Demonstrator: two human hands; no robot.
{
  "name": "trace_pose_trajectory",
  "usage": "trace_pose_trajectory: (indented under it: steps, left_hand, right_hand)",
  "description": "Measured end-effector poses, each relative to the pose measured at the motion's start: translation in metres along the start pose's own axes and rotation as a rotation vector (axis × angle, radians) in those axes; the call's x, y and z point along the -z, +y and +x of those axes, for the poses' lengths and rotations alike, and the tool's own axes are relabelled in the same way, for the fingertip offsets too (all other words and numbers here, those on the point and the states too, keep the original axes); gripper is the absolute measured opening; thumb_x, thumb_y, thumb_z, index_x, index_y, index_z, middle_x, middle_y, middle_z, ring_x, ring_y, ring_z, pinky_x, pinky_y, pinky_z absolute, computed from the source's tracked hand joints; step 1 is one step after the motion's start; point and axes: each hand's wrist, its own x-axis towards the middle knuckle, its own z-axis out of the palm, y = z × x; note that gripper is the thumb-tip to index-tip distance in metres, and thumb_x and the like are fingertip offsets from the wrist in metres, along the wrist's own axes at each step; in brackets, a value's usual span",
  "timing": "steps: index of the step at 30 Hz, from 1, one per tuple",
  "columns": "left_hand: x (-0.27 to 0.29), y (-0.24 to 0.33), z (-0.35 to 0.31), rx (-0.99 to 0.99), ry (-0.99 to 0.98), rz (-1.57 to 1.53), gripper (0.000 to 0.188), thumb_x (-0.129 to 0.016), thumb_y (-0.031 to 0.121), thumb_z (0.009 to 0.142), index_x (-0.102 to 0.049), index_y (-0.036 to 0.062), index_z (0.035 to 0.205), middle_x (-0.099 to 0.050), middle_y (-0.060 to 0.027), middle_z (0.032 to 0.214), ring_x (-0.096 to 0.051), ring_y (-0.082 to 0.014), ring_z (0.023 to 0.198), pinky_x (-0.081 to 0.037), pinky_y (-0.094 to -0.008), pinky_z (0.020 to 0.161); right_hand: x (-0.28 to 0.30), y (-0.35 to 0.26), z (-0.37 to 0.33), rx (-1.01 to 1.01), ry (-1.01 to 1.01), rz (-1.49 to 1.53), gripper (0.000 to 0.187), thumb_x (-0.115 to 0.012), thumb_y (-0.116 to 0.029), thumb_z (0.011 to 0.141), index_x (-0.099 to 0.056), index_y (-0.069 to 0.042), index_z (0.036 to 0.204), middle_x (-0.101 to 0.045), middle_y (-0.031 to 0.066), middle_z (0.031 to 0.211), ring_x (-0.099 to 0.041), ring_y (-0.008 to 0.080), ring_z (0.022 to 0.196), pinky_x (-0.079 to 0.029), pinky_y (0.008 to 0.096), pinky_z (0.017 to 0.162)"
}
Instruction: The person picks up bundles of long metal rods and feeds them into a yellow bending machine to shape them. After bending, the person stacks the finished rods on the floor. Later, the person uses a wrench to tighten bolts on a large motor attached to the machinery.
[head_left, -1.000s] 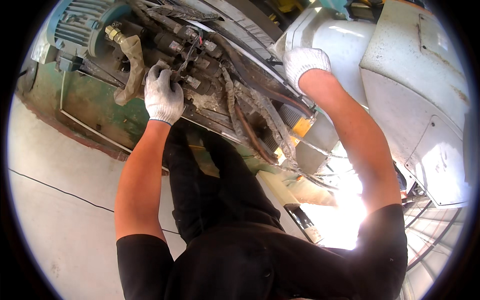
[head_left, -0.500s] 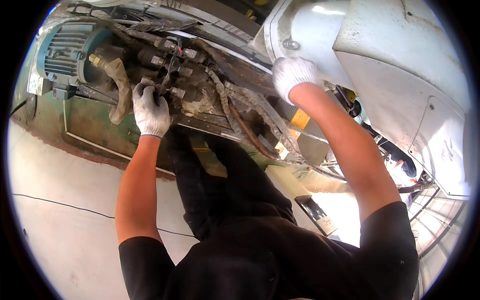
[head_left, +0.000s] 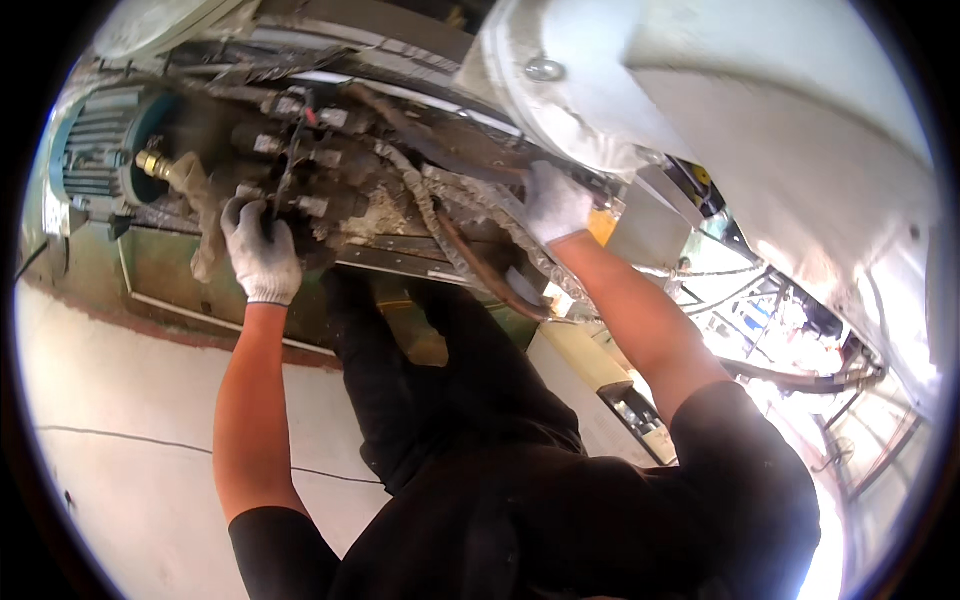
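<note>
My left hand [head_left: 262,255], in a white knitted glove with grey fingertips, is at the near side of a grimy bank of hydraulic valves [head_left: 300,150]. Its fingers bend around a small part at the lower left of the bank, which they mostly cover. Further right, my gloved right hand [head_left: 558,203] is beside the dark hose [head_left: 465,165] that runs right from the valves. That hand's fingers are blurred and partly out of sight, so any grip on the hose does not show.
A blue-green finned motor [head_left: 100,150] stands left of the valves, beside a wrapped hose with a brass fitting [head_left: 152,164]. Dirt-covered hoses [head_left: 450,215] sag toward the right. A large white machine housing [head_left: 760,130] overhangs at upper right. A thin cable [head_left: 130,436] crosses the pale floor.
My right hand has come down from the white housing to beside the hoses. My left hand stays at the valve bank. The whole view has shifted somewhat.
</note>
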Motion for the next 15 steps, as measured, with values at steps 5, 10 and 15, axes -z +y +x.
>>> trace_pose_trajectory:
  steps: [5,10,15]
  left_hand:
    - [-0.005,-0.007,-0.001,-0.028,-0.025,0.058,0.029,-0.066,0.002,0.089,-0.068,-0.0004,0.118,-0.057,-0.0241,0.138,-0.058,-0.0457,0.126,-0.05,-0.0509,0.108]
    - [-0.003,0.002,0.0,0.124,-0.065,0.066,0.025,-0.058,0.004,0.095,-0.07,-0.0038,0.116,-0.057,-0.0247,0.145,-0.057,-0.0439,0.132,-0.048,-0.0496,0.112]
    - [-0.004,0.007,0.001,0.087,-0.068,0.07,0.025,-0.058,0.003,0.094,-0.071,-0.0033,0.115,-0.056,-0.023,0.144,-0.058,-0.0428,0.131,-0.049,-0.0478,0.11]
  right_hand:
    - [0.055,-0.014,-0.007,-0.04,-0.144,0.067,0.024,-0.058,-0.029,0.109,-0.066,-0.008,0.105,-0.076,0.0225,0.093,-0.075,0.046,0.092,-0.057,0.0589,0.08]
    - [0.141,0.029,-0.069,-0.223,-0.406,-0.182,0.024,-0.057,-0.031,0.108,-0.07,-0.013,0.118,-0.078,0.0187,0.108,-0.076,0.0418,0.101,-0.06,0.0556,0.086]
    - [0.163,0.111,-0.1,-0.322,-0.393,-0.415,0.027,-0.06,-0.028,0.105,-0.075,-0.016,0.124,-0.077,0.0185,0.118,-0.076,0.0405,0.106,-0.06,0.054,0.09]
